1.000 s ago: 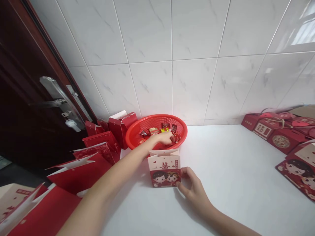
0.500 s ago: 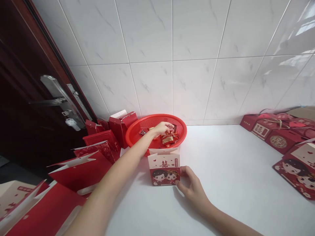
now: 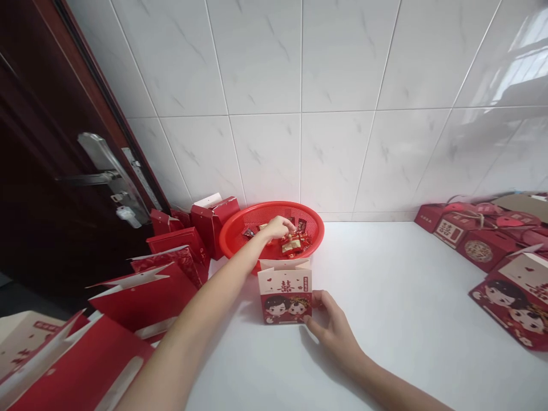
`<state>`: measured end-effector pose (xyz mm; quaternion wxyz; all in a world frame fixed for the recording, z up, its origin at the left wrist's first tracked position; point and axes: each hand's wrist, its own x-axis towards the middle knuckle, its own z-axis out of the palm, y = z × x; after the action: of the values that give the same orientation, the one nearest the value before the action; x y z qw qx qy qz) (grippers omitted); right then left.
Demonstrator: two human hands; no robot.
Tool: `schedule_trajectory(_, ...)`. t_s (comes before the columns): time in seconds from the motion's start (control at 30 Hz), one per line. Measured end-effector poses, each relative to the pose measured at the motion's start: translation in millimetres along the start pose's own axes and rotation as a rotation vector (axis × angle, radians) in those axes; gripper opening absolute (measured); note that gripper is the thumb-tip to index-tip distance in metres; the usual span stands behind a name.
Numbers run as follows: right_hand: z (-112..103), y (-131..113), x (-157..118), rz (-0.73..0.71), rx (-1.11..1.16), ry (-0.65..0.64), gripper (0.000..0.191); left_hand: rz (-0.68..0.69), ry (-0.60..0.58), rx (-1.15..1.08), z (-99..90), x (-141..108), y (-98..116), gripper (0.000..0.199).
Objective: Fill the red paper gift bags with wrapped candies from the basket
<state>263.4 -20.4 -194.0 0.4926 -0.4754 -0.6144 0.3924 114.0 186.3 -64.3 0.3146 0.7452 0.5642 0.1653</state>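
Gift bag, right hand at its edge, left hand behind it

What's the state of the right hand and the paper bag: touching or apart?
Touching. The head view shows the right hand with its fingers against the right edge of the paper bag, near its lower corner.
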Motion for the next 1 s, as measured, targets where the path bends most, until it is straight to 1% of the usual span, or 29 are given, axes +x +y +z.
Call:
schedule_trajectory(0.07, 0.0, 0.3, -0.2, 0.005, -0.001, -0.006, 0.019, 0.020, 0.008, 0.070, 2.3, 0.3, -1.5, 0.043)
schedule_trajectory(0.1, -0.1, 0.1, -0.3, 0.006, -0.001, -0.006, 0.019, 0.045, -0.014, 0.106, 4.4, 0.4, -1.8, 0.046)
schedule_trajectory(0.13, -0.1, -0.1, -0.4, 0.005, -0.001, -0.006, 0.019, 0.094, -0.057, 0.163, 6.9, 0.4, -2.0, 0.048)
schedule_trajectory(0.23, 0.0, -0.7, -0.4, -0.002, -0.009, -0.005, 0.020, 0.321, -0.256, 0.380, 16.0, 0.0, -2.2, 0.058)
schedule_trajectory(0.27, 0.2, -0.7, -0.4, -0.005, -0.015, -0.002, 0.020, 0.374, -0.308, 0.435, 18.7, -0.6, -2.5, 0.063)
schedule_trajectory(0.3, 0.3, -0.6, -0.4, -0.008, -0.022, 0.002, 0.020, 0.392, -0.336, 0.468, 20.8, -1.4, -2.9, 0.068)
schedule_trajectory(0.37, 0.6, -0.4, -0.4, -0.012, -0.035, 0.003, 0.021, 0.348, -0.351, 0.513, 23.1, -3.8, -3.7, 0.077)
schedule_trajectory(0.43, 0.6, -0.2, -0.6, -0.011, -0.045, -0.006, 0.021, 0.277, -0.350, 0.546, 24.0, -6.3, -3.9, 0.075)
schedule_trajectory(0.5, 0.5, -0.3, -0.9, -0.008, -0.050, -0.017, 0.021, 0.237, -0.348, 0.550, 24.9, -7.6, -3.2, 0.059)
schedule_trajectory(0.6, 0.2, -0.6, -1.2, -0.005, -0.048, -0.020, 0.022, 0.216, -0.318, 0.506, 25.5, -5.8, -1.2, 0.028)
schedule_trajectory(0.67, 0.3, -0.7, -1.1, -0.009, -0.044, -0.017, 0.022, 0.197, -0.284, 0.470, 22.7, -3.4, -0.5, 0.015)
schedule_trajectory(0.77, 0.7, -0.3, -0.7, -0.022, -0.040, -0.015, 0.022, 0.159, -0.230, 0.426, 12.0, -0.3, -2.8, 0.004)
schedule_trajectory(0.87, 1.0, 0.5, -0.5, -0.024, -0.039, -0.023, 0.023, 0.140, -0.114, 0.254, -0.4, 2.9, -10.6, 0.011)
schedule_trajectory(0.93, 0.9, 1.1, -0.7, -0.020, -0.035, -0.030, 0.023, 0.177, -0.030, 0.078, -5.5, 6.3, -17.6, 0.017)
schedule_trajectory(1.0, 0.5, 1.5, -0.9, -0.017, -0.031, -0.033, 0.023, 0.229, -0.001, -0.063, -7.7, 10.0, -24.2, 0.023)
